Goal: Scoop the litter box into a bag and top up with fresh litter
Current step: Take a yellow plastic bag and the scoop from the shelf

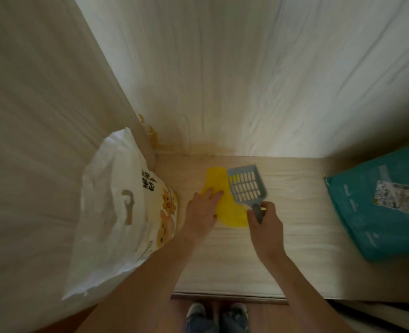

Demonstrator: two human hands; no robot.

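Pale wooden shelf (294,212): we are pinching the light, stiff grey litter scoop (246,185) by its handle with our right hand (266,224), left hand (202,207) lying flat on the thin, floppy yellow bag (225,205).

Pale wood-grain panels (246,80) fill upper frame; matching shelf surface (294,236) centre-right. Brownish stain (155,138) at centre-left corner. Dark floor (270,316) btm.

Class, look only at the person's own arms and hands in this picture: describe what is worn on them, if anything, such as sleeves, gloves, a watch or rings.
Both arms are bare as far as the frame shows, with no sleeves in view. The left hand and right hand wear no gloves. No watch, bracelet or ring shows on either.
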